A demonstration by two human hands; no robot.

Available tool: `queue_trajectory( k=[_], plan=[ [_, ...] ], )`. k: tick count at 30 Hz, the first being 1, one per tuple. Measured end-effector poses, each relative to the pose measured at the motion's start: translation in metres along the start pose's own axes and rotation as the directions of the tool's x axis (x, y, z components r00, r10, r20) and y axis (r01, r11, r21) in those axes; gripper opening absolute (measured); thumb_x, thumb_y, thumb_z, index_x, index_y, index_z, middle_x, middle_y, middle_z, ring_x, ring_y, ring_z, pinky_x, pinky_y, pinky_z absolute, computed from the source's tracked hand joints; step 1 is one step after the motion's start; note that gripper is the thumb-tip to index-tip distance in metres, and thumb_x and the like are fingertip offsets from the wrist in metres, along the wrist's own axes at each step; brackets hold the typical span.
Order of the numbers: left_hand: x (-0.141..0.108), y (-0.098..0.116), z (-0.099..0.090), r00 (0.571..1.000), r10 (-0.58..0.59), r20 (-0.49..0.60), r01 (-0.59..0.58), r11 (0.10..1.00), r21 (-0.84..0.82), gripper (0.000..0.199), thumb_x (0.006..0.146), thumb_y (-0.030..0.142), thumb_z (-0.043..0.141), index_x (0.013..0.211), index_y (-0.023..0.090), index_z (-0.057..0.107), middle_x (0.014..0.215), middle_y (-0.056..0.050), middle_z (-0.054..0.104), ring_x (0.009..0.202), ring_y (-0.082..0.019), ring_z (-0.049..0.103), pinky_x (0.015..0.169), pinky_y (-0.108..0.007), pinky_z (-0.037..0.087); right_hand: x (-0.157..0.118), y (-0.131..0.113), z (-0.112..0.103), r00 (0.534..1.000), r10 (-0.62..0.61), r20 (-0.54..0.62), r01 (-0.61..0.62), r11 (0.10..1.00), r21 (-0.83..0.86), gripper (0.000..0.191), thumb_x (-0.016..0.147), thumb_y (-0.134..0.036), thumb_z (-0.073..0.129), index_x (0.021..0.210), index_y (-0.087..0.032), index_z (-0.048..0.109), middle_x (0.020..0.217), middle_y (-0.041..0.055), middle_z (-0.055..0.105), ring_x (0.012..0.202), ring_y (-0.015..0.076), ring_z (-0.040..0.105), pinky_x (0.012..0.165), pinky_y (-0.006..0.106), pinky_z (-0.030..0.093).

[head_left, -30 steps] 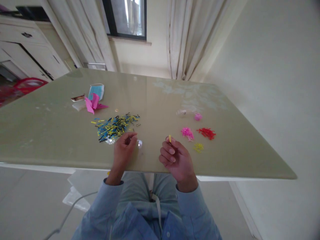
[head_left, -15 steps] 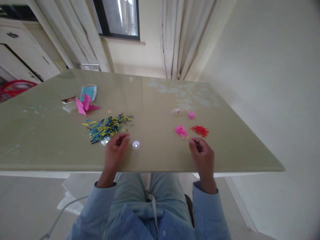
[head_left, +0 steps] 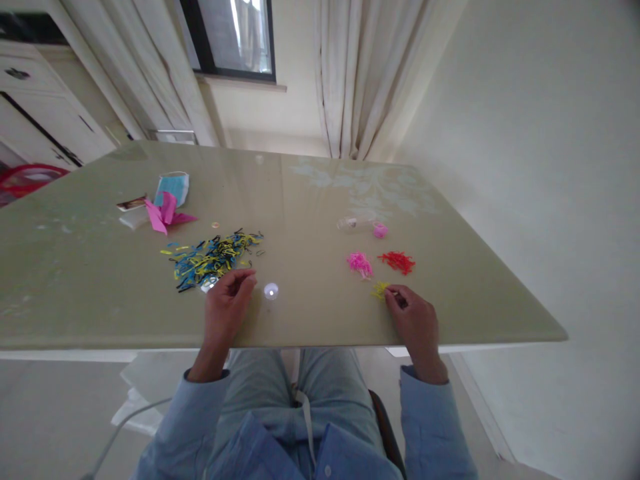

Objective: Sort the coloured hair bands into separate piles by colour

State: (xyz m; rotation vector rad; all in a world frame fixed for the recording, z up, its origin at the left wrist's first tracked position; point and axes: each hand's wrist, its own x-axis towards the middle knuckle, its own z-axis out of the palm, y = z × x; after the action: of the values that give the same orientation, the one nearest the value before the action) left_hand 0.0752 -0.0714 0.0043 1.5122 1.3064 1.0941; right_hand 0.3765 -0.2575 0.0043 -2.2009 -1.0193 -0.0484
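My left hand (head_left: 227,303) is closed in a pinch at the near right edge of a mixed pile of small blue, yellow and black rubber bands (head_left: 207,260). What its fingertips hold, if anything, is too small to make out. Over on the right, my right hand (head_left: 413,317) has thumb and forefinger pinched at the edge of a small yellow pile of bands (head_left: 379,290), partly covering it. Anything between those fingers is hidden. Beyond it lie a pink pile of bands (head_left: 360,264) and a red pile (head_left: 398,262).
A pink ring-like bundle (head_left: 380,230) lies beside a clear plastic piece (head_left: 353,223). At the left are a pink folded paper (head_left: 165,213), a blue face mask (head_left: 173,189) and a small card (head_left: 131,203). A bright round spot (head_left: 271,291) shows between my hands.
My right hand has moved down and slightly right, uncovering more of the yellow pile; the bit of yellow at its fingertips no longer shows. My left hand stays pinched in nearly the same place.
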Motion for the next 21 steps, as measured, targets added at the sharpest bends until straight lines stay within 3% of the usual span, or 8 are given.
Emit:
queue_trajectory(
  k=[6,9,14,17,21],
  plan=[
    [-0.001,0.001,0.0,1.0,0.01,0.002,-0.01,1.0,-0.009,0.032,0.075,0.042,0.069,0.094,0.017,0.075,0.08,-0.002,0.072,0.069,-0.016,0.063,0.062,-0.027,0.049,-0.012,0.003,-0.005,0.993,0.053,-0.103,-0.032,0.98,0.195,0.04,0.086,-0.054,0.058,0.091,-0.018,0.074,0.067,0.0039,0.068,0.058,0.0172,0.061,0.061,0.028,0.048],
    [0.0,0.001,0.0,1.0,0.015,0.003,-0.015,1.0,-0.02,0.032,0.075,0.043,0.068,0.094,0.017,0.075,0.08,-0.002,0.072,0.068,-0.016,0.063,0.061,-0.027,0.049,-0.013,0.004,-0.005,0.995,0.056,-0.087,-0.037,0.978,0.208,0.046,0.085,-0.057,0.06,0.102,-0.016,0.072,0.066,0.0016,0.064,0.057,0.016,0.058,0.058,0.027,0.047],
    [-0.001,0.002,0.0,0.999,0.035,0.004,-0.035,0.999,-0.025,0.03,0.076,0.042,0.068,0.093,0.017,0.074,0.078,-0.002,0.072,0.066,-0.015,0.062,0.061,-0.027,0.049,-0.006,0.005,0.001,0.998,-0.044,-0.05,0.043,0.999,-0.017,0.072,0.079,-0.07,0.061,0.125,-0.014,0.065,0.082,0.0049,0.065,0.063,0.0173,0.056,0.063,0.031,0.047],
    [-0.002,0.001,-0.001,0.999,0.049,0.001,-0.049,0.998,-0.031,0.03,0.077,0.042,0.068,0.093,0.017,0.074,0.078,-0.002,0.072,0.065,-0.014,0.061,0.06,-0.026,0.049,-0.001,0.004,0.006,0.997,-0.059,-0.043,0.052,0.987,-0.15,0.069,0.084,-0.069,0.054,0.127,-0.016,0.064,0.087,0.0072,0.066,0.074,0.0213,0.06,0.066,0.033,0.045],
    [-0.002,0.0,-0.001,0.999,0.05,0.006,-0.05,0.998,-0.034,0.029,0.077,0.041,0.068,0.093,0.017,0.074,0.078,-0.002,0.071,0.066,-0.015,0.062,0.06,-0.025,0.048,0.002,0.002,0.008,0.997,-0.034,-0.068,0.02,0.98,-0.2,0.061,0.088,-0.064,0.05,0.121,-0.016,0.068,0.084,0.0069,0.065,0.075,0.0221,0.061,0.065,0.032,0.042]
  ],
)
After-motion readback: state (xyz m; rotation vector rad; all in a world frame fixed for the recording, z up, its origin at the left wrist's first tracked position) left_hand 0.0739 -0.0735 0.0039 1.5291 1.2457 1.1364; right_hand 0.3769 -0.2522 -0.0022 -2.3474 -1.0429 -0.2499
